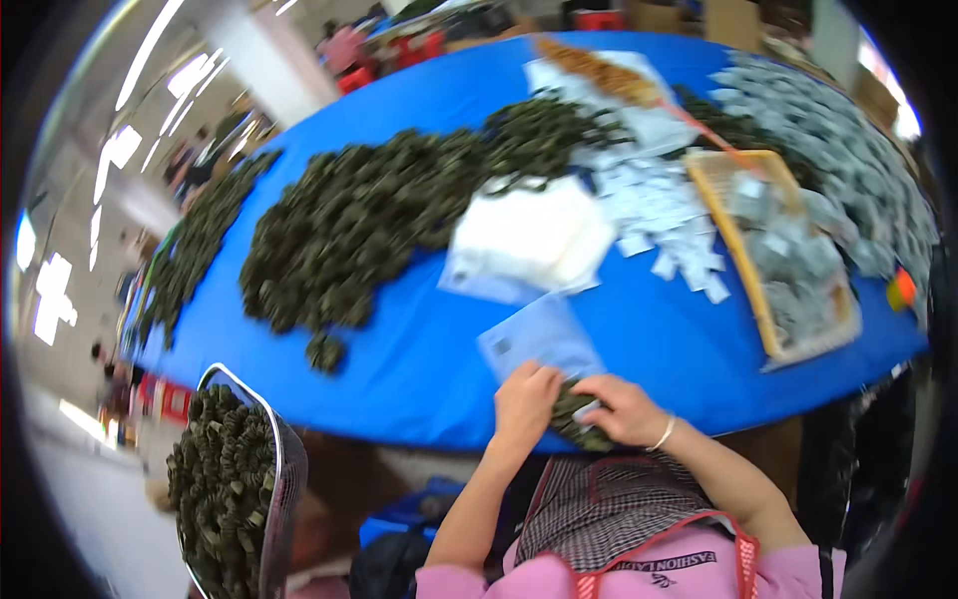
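Note:
At the table's near edge, my left hand has its fingers pinched on the mouth of a clear plastic bag, which lies flat on the blue cloth. Close beside it, my right hand grips a dark green coiled bundle with a small pale tag or paper on it. The bundle is right by the bag's opening; how far it reaches in is hidden by my fingers. Just beyond lies a stack of whitish plastic bags.
Loose dark green bundles cover the table's middle left. Small white slips are spread behind a yellow-rimmed basket of bagged bundles. More bagged bundles heap at the far right. A wire basket of bundles stands at lower left.

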`<state>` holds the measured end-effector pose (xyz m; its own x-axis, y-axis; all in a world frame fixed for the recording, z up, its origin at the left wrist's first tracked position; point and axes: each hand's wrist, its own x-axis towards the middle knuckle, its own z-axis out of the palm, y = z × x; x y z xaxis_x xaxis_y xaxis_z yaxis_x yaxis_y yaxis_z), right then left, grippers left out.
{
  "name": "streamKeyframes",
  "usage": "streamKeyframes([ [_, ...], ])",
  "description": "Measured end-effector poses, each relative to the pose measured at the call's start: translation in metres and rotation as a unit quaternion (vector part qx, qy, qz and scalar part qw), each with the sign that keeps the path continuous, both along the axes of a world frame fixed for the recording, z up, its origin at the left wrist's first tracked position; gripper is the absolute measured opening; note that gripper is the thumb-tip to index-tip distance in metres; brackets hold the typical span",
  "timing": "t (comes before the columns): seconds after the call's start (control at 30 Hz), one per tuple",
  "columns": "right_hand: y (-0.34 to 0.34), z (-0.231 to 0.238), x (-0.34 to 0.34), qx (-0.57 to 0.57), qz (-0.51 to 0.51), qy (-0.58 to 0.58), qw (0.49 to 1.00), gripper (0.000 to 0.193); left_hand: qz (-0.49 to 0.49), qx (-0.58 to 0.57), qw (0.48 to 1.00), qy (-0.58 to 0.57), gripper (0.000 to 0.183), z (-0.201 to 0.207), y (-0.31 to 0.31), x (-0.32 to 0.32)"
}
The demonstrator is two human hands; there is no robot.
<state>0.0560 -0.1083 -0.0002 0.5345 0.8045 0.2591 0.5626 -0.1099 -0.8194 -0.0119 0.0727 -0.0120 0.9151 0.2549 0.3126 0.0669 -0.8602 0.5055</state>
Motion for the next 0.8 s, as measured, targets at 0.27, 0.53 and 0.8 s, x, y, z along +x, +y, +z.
streamKeyframes([
  [0.27,-0.004,-0.008,-0.002,0.047,0.016,0.02,0.999,0.037,-0.06,-0.031,0.99,0.123,0.02,0.031,0.002,-0.002],
  [0.53,-0.006,-0.008,0.001,0.044,0.024,0.034,0.998,0.035,0.035,-0.027,0.999,0.028,0.069,0.059,0.03,0.173],
  [0.8,-0.005,-0.013,0.006,0.071,0.032,0.024,0.997,0.035,0.085,0.025,0.99,0.114,0.079,0.056,0.057,0.276],
])
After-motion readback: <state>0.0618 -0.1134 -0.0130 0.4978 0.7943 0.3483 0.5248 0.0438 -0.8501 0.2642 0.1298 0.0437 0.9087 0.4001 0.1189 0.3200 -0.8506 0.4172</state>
